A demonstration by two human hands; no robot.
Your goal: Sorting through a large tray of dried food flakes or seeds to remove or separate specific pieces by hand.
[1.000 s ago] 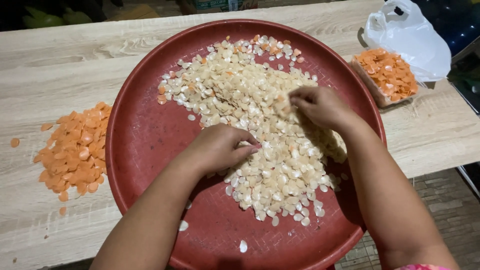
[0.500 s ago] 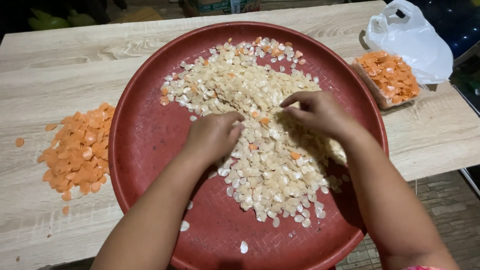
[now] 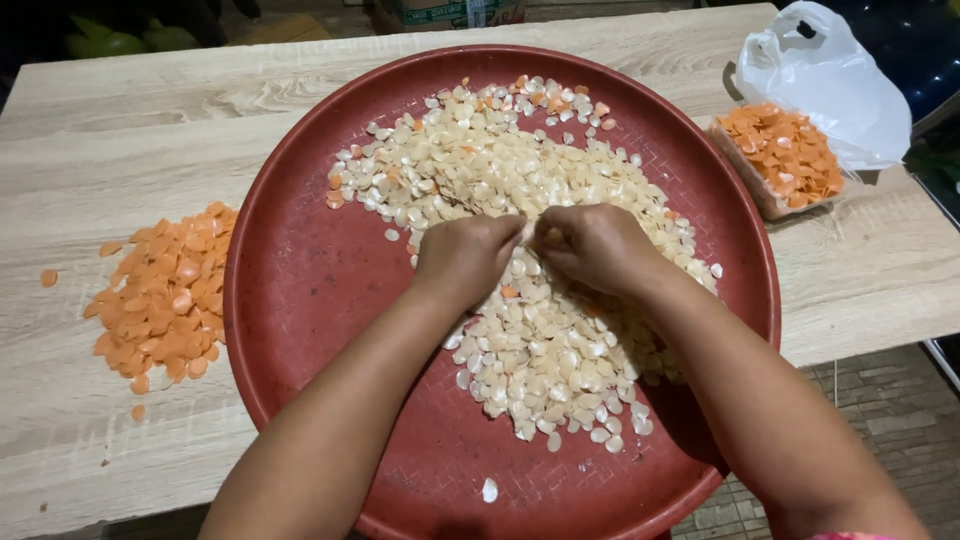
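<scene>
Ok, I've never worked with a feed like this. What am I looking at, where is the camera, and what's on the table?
There is no machine here: a person works with two bare hands, and the single camera sits on their head, looking down. A big round red tray rests on a pale wooden table. On it lies a heap of pale flat pieces, with a few orange ones mixed in. The left hand and right hand meet in the middle of the heap, fingers curled into it; whether they grip anything is hidden. Left of the tray lies a loose orange pile; at the right, a container of orange pieces by a white plastic bag.
</scene>
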